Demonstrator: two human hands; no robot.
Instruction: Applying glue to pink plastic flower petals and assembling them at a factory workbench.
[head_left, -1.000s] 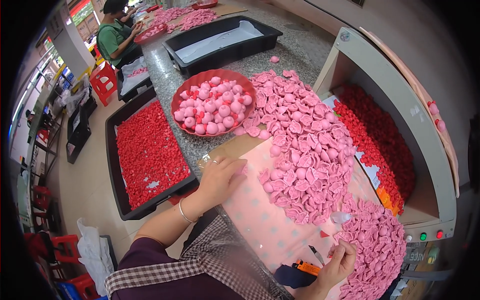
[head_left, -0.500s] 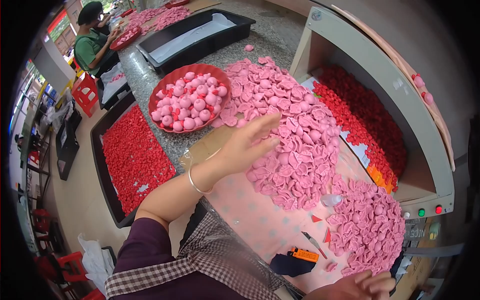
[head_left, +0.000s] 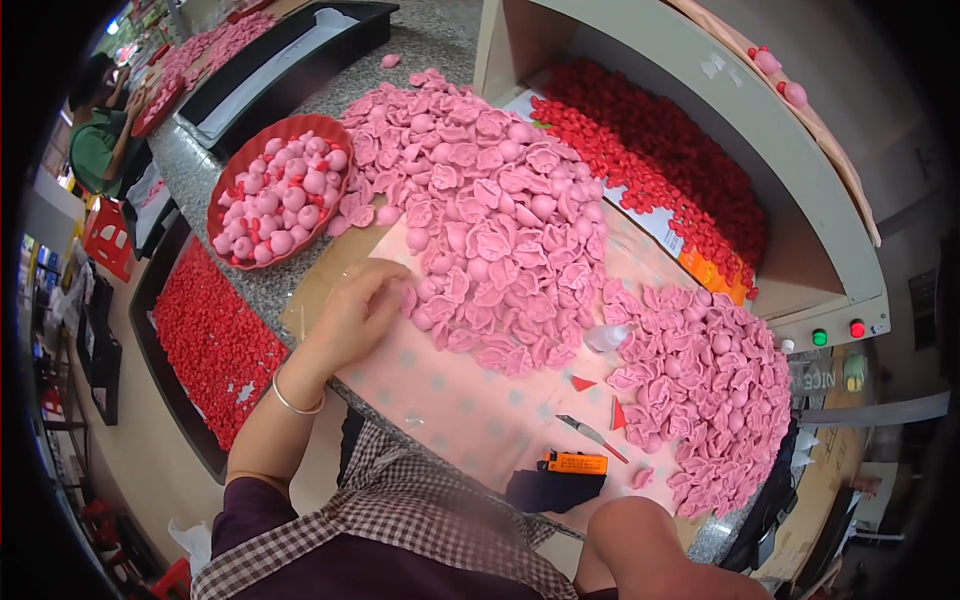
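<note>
My left hand (head_left: 362,312), with a thin bangle on the wrist, rests at the near left edge of a big pile of pink moulded pieces (head_left: 500,200). Its bent fingertips touch the outermost pieces, and I cannot see whether one is pinched. The pile lies on a pink dotted mat (head_left: 470,410). A second pink pile (head_left: 715,400) lies to the right. My right hand is out of view; only a bare part of that arm (head_left: 640,545) shows at the bottom edge.
A red bowl (head_left: 232,178) of rounded pink pieces stands left of the pile. A black tray (head_left: 150,290) of red pieces sits below the counter. Red pieces (head_left: 670,165) fill a grey cabinet with green and red buttons (head_left: 820,337). A small clear bottle (head_left: 607,338), a red-handled tool (head_left: 592,436), an orange-and-black object (head_left: 574,463).
My left hand had reached over the pink pile and has come back to its near left edge. My right hand dropped out of view at the bottom.
</note>
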